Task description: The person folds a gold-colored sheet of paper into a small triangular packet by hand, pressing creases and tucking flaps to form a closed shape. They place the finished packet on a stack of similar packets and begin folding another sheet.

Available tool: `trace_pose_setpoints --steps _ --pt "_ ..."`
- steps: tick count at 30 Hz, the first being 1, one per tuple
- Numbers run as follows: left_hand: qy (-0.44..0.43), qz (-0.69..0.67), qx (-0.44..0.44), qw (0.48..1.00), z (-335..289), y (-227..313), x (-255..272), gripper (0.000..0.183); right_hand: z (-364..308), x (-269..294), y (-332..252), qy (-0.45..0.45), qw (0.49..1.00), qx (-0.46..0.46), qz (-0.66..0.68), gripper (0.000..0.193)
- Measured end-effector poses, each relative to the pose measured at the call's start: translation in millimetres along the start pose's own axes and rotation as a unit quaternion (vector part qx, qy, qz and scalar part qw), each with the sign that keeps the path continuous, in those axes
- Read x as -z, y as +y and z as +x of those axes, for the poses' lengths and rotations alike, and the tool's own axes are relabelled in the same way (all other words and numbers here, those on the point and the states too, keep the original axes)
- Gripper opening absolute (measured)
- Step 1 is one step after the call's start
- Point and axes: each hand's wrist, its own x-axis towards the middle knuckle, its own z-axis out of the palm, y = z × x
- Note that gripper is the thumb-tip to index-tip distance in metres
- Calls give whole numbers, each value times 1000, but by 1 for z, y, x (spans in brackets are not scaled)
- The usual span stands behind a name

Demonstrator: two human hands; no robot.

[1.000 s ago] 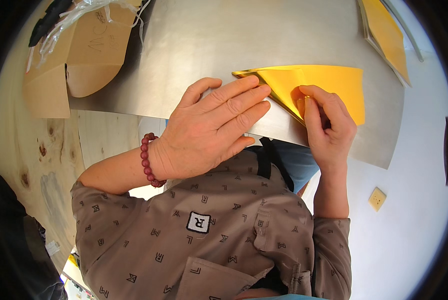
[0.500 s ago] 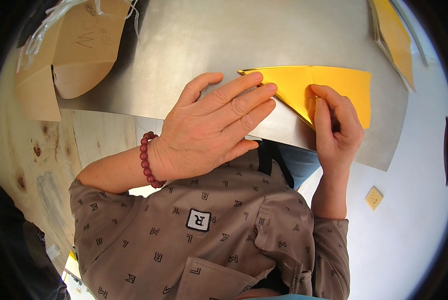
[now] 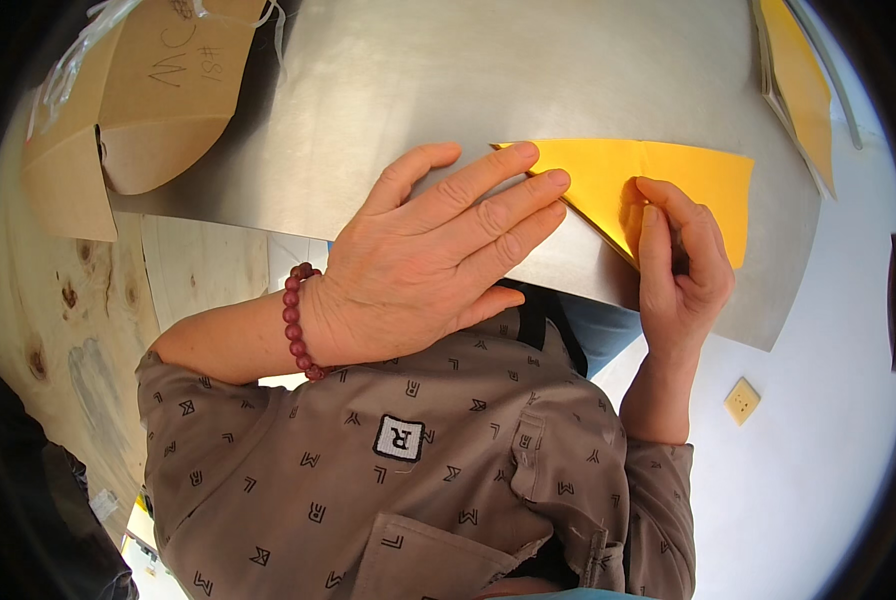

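Observation:
A golden-yellow folded sheet of paper (image 3: 703, 180) lies on the metal table, with one slanted edge running toward me. Over its left corner reaches my left hand (image 3: 438, 240), flat and with its fingers stretched out, the fingertips touching that slanted edge. My right hand (image 3: 683, 260) rests over the middle of the sheet with its fingers curled. Thumb and forefinger meet there in a pinch; whatever they hold, if anything, is hidden. A dark red bead bracelet (image 3: 294, 320) circles my left wrist.
The metal table's (image 3: 388, 80) near edge runs in front of my body. At the far left stands an open cardboard box (image 3: 168, 100) with clear plastic on it. A stack of yellow sheets (image 3: 798, 80) lies at the far right. A wall socket (image 3: 742, 401) shows at lower right.
In the picture, the sheet and both hands sit slightly farther right and lower, as does the stack at far right. My hands keep nearly the same pose on the sheet.

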Motion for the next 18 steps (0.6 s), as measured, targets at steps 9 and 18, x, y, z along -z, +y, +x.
trace_pose_setpoints --steps 9,18 --pt "11 -6 3 1000 0 2 -1 73 -1 1 0 1 1000 -6 2 20" --pt "-25 -4 13 1000 2 1 2 73 1 -1 1 9 1000 -5 21 20"
